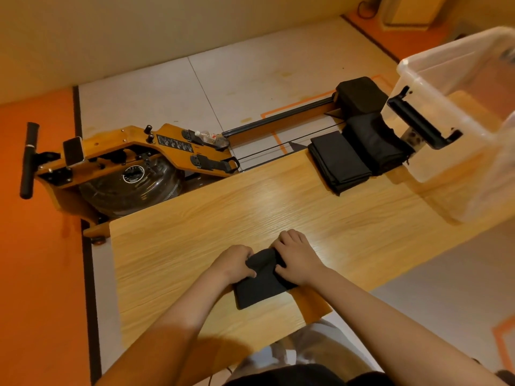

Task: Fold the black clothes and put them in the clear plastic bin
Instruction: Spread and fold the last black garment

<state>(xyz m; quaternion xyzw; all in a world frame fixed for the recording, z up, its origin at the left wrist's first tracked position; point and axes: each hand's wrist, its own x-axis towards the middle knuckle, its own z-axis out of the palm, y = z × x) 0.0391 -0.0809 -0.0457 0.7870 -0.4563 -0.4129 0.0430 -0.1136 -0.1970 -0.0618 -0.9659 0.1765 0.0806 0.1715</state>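
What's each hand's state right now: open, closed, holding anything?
Left hand: closed, gripping the black cloth on the table.
Right hand: closed, gripping the same cloth from the other side.

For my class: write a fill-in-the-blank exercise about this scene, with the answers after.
The left hand and right hand hold a ___ cloth on the table.
___ folded piles lie beside the clear plastic bin.
The rowing machine stands on the ___.
Answers: black; two; floor.
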